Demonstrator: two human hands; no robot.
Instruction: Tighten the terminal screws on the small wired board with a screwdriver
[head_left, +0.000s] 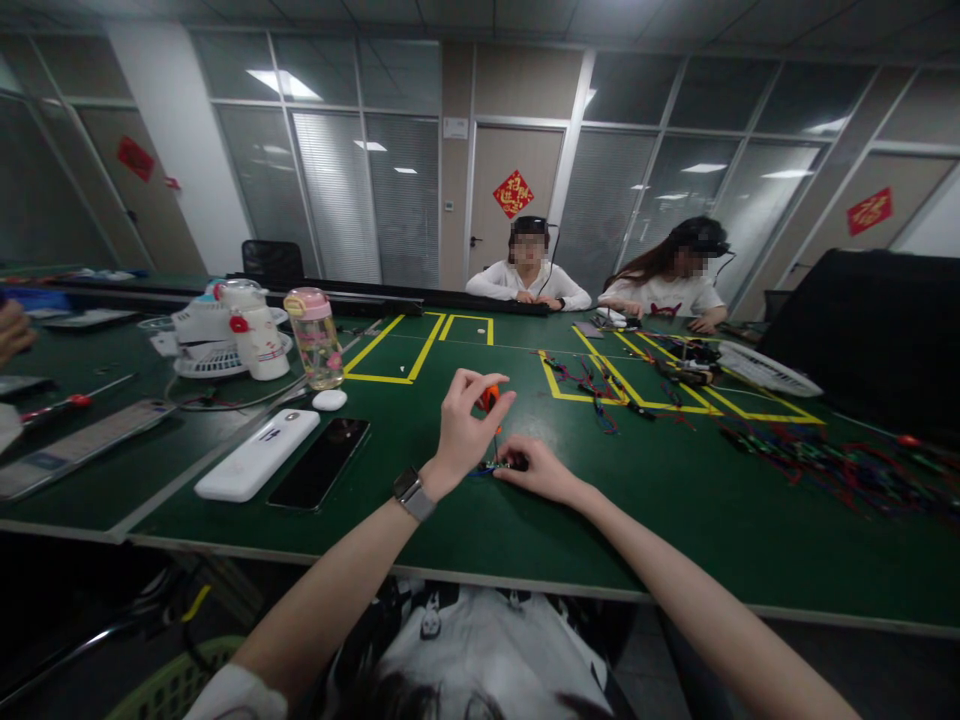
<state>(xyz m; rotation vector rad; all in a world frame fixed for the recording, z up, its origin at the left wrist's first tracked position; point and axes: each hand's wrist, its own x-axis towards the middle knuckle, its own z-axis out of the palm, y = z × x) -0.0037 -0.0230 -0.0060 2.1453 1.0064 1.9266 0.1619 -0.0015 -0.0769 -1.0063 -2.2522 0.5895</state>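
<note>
My left hand (466, 425), with a watch on its wrist, is closed round the orange handle of a small screwdriver (490, 399) held upright over the green table (465, 530). Just below its tip lies a small dark part with blue and red wires (496, 466). My right hand (536, 468) rests on the table with its fingers pinched on that part, holding it in place. Both hands are near the table's middle, close to its front edge.
Left of my hands lie a black phone (320, 462), a white power bank (257, 454) and a small white case (329, 400). Two bottles (316, 338) stand behind them. Bundles of coloured wires (825, 460) lie at the right. Two people sit at the far side.
</note>
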